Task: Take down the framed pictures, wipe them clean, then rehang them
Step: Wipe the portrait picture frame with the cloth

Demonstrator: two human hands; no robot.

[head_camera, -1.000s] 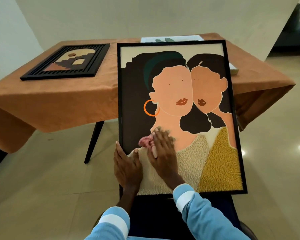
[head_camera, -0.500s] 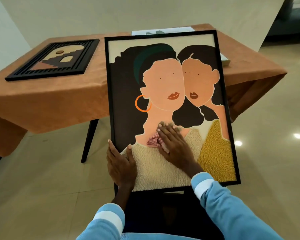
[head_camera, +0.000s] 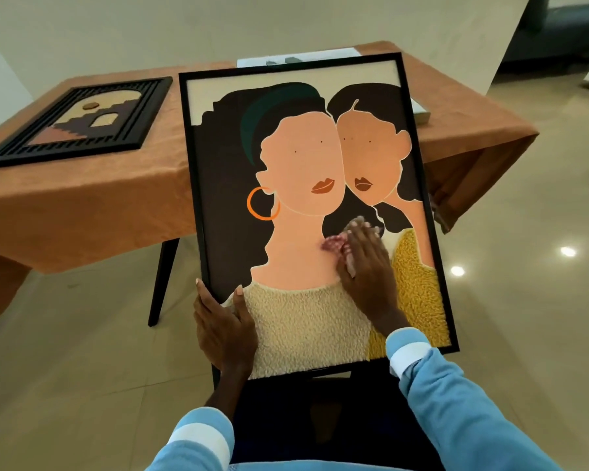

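A large black-framed picture point(head_camera: 286, 147) of two stylised women stands tilted on my lap, its top leaning toward the table. My left hand point(head_camera: 223, 324) grips the frame's lower left edge, thumb on the glass and fingers round the side. With straight fingers my right hand point(head_camera: 366, 263) presses a pink cloth point(head_camera: 335, 248) flat against the middle of the glass. The cloth shows only at the fingers' left side. A second black-framed picture point(head_camera: 82, 122) with an arch design lies flat on the table's left part.
The table point(head_camera: 82, 212) under an orange cloth stands right behind the big frame, with a dark leg point(head_camera: 162, 280) below. A white sheet or picture point(head_camera: 300, 57) lies at its far edge, mostly hidden. A book-like object point(head_camera: 422, 112) peeks out right of the frame. Glossy tiled floor surrounds me.
My right hand has slid the pink cloth up and to the right across the glass. The left hand keeps its hold on the frame's lower left edge.
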